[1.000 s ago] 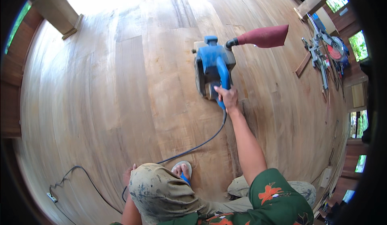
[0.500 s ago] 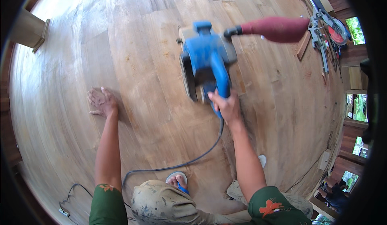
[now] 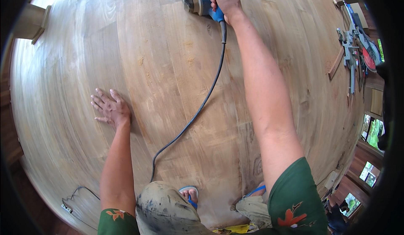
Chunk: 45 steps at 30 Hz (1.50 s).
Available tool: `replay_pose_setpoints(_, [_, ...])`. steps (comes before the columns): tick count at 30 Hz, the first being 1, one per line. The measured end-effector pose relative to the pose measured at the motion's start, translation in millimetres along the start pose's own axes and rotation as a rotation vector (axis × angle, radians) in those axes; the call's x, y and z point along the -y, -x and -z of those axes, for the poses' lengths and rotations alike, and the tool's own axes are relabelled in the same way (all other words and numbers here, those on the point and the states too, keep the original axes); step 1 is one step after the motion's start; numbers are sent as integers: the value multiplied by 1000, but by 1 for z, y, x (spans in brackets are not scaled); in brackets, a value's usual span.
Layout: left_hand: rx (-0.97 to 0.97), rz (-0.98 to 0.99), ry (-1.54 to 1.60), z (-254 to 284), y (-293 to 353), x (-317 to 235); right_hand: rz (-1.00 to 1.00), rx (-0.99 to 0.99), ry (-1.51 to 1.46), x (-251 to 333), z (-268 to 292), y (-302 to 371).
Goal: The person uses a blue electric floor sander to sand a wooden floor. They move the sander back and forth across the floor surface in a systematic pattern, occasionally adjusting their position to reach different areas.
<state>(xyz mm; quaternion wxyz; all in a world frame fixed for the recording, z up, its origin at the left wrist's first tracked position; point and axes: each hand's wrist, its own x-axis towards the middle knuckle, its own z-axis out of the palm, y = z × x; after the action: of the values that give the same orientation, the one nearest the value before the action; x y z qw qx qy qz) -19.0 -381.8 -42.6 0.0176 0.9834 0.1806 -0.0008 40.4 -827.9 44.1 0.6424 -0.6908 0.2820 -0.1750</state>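
My right hand [image 3: 225,2] is closed around the rear handle of a blue belt sander [image 3: 205,3], far ahead at the top edge of the head view. Most of the sander's body lies outside the picture. A black power cord [image 3: 201,106] runs from its handle back toward my knee in a loose curve. My left hand [image 3: 111,109] lies flat on the wooden floor [image 3: 181,87] with its fingers spread and holds nothing. Small patches of sawdust [image 3: 141,61] show on the boards between my hands.
A square post [image 3: 31,22] stands at the far left. At the right are a miter saw [image 3: 362,45] and a loose wood strip [image 3: 336,63]. A socket end of an extension cord [image 3: 66,208] lies at the lower left. My sandalled foot [image 3: 190,196] rests near the lower edge.
My right hand has pushed the belt sander forward, away from me, so most of it has left the picture. The cord has straightened out. My left hand has stayed on the floor.
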Motion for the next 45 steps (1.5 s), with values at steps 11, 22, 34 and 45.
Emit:
replay_pose_setpoints(11, [5, 1, -19, 3, -1, -1, -94, -12, 112, -25, 68, 212])
replay_pose_setpoints(22, [27, 9, -27, 4, -2, -2, -460, -296, 34, -35, 116, 496])
replay_pose_setpoints(34, [29, 8, -2, 5, -1, -3, -133, -80, 47, -28, 102, 170])
replay_pose_setpoints(45, [-3, -8, -6, -3, -4, 1, -96, 10, 11, -2, 50, 4])
